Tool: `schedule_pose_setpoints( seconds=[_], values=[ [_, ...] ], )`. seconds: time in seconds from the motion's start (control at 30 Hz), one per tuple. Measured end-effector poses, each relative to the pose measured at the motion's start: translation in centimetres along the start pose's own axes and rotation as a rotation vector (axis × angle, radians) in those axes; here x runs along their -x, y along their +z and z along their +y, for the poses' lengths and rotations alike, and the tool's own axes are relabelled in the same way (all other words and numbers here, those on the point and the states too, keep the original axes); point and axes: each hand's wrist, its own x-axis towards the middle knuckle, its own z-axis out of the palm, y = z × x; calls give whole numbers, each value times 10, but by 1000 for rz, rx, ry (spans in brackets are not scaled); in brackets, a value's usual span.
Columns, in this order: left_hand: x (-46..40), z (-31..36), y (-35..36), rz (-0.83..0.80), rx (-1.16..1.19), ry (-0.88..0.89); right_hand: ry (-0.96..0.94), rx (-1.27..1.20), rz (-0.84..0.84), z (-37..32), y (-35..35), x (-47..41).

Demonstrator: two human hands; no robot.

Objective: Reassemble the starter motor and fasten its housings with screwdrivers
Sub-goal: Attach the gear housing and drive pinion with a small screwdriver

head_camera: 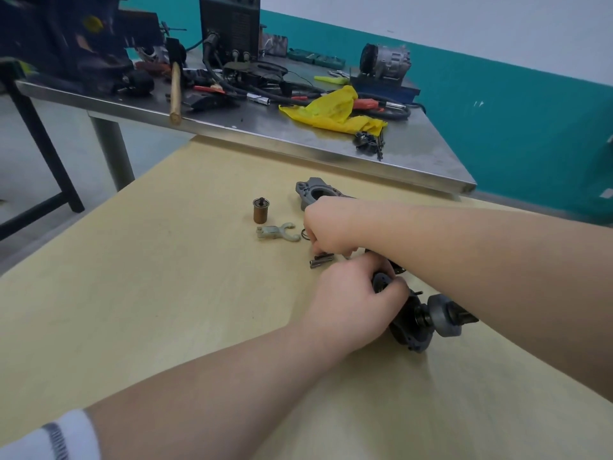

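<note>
The dark starter motor assembly (428, 318) lies on the wooden table (166, 293), its pinion end pointing right. My left hand (351, 303) grips its near end, fingers curled round a dark round part. My right hand (326, 224) reaches down over small dark pins (321, 260), fingertips pinching at them. A grey aluminium housing (313, 190) lies behind my right hand. A brown cylindrical plunger (261, 210) stands upright to the left, with a pale fork lever (277, 232) lying in front of it. A thin black ring (304, 234) peeks out beside my right hand.
A steel workbench (331, 151) behind holds a yellow rag (331, 111), a hammer (175, 91), cables, a dark machine box (230, 24), a grey compressor-like unit (386, 61) and small black parts (368, 142) near its front edge.
</note>
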Motion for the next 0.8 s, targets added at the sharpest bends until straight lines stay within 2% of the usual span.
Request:
schedule_pose_setpoints(
  seconds=[0.2, 0.37, 0.6, 0.8],
  values=[
    [0, 0, 0, 2, -18, -12, 36, -94, 3, 0, 0, 0],
    [-1, -1, 0, -3, -9, -6, 73, -314, 23, 5, 0, 3],
    [-7, -9, 2, -34, 6, 6, 126, -643, 224, 47, -15, 49],
    [-6, -13, 0, -116, 9, 84, 247, -967, 341, 80, 6, 119]
  ],
)
